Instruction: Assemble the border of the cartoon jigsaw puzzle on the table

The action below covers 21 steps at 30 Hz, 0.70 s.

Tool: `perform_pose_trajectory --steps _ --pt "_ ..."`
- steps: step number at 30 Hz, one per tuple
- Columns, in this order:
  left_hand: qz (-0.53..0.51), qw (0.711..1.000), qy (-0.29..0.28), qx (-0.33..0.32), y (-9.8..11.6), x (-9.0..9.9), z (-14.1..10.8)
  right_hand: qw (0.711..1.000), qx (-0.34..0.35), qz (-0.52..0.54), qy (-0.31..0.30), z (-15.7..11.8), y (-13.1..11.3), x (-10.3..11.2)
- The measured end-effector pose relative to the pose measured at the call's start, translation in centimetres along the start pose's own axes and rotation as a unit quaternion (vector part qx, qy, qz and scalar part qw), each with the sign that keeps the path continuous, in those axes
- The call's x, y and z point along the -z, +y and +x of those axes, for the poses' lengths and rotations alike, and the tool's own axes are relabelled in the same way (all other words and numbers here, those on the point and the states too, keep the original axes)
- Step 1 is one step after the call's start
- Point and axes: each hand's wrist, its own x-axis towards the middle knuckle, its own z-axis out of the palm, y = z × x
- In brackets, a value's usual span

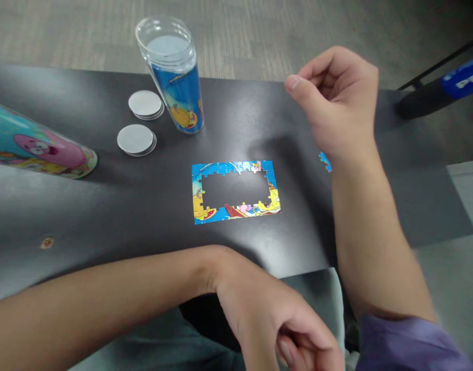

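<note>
A rectangular jigsaw border (236, 213) with cartoon pictures lies joined on the dark table, the table surface showing through its middle. Above the table, right of the border, my right hand (342, 98) is raised with thumb and index finger pinched together; anything between them is hidden. A blue jigsaw piece or pieces (325, 161) show partly from behind my right wrist. My left hand (275, 314) hangs at the near table edge, over my lap. Its fingers are curled inward, and I cannot make out what, if anything, is in them.
An uncapped clear canister (184, 98) with a blue cartoon print stands behind the border. Two stacks of white discs (144, 103) (134, 139) sit beside it. Another cartoon canister (58, 147) is at the left. A dark object with a blue label (462, 77) is at the right.
</note>
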Motion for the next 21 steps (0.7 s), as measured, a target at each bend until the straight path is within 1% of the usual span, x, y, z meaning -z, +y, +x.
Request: perform_pose_trajectory --steps 3,4,6,8,9,11,12,13,14,15,16,18,19,21 --pt "0.028 0.998 0.044 0.038 1.0 0.0 -0.1 1.000 0.002 -0.006 0.016 0.4 0.0 0.7" --pt "0.043 0.997 0.051 0.049 1.3 -0.1 -0.2 1.000 0.007 -0.010 0.018 0.6 -0.1 1.0" --pt "0.073 0.993 0.062 0.071 1.6 -0.3 -0.4 1.000 0.010 -0.024 0.001 0.8 -0.3 1.7" --pt "0.102 0.989 0.067 0.084 2.2 -1.1 -0.7 0.999 0.020 -0.041 0.013 0.8 -0.7 2.8" --pt "0.115 0.988 0.068 0.080 2.7 -1.6 -0.9 0.998 0.026 -0.049 0.032 0.6 -1.0 3.4" --pt "0.131 0.990 0.050 0.028 3.8 -3.0 -1.1 0.994 0.029 -0.057 0.089 -0.4 -1.6 4.9" --pt "0.129 0.991 0.038 -0.003 4.3 -3.6 -1.2 0.991 0.022 -0.057 0.120 -1.2 -1.7 5.7" --pt "0.122 0.992 0.026 -0.027 4.9 -4.2 -1.1 0.985 0.018 -0.050 0.166 -2.2 -1.8 6.4" --pt "0.125 0.991 0.009 -0.047 5.3 -4.6 -1.0 0.980 0.005 -0.053 0.189 -3.3 -1.7 7.1" --pt "0.128 0.989 -0.001 -0.069 5.5 -4.9 -0.9 0.983 -0.027 -0.074 0.165 -4.6 -1.5 7.8" --pt "0.132 0.987 -0.005 -0.091 5.6 -5.1 -0.7 0.983 -0.047 -0.091 0.153 -5.8 -1.1 8.4" --pt "0.130 0.983 0.001 -0.130 5.5 -5.2 -0.5 0.981 -0.084 -0.122 0.125 -8.1 0.2 9.8" --pt "0.124 0.983 0.011 -0.137 5.3 -5.1 -0.5 0.977 -0.102 -0.144 0.117 -9.0 1.0 10.5" --pt "0.140 0.981 0.020 -0.133 4.8 -5.0 -0.5 0.960 -0.144 -0.225 0.082 -10.4 2.8 12.0"
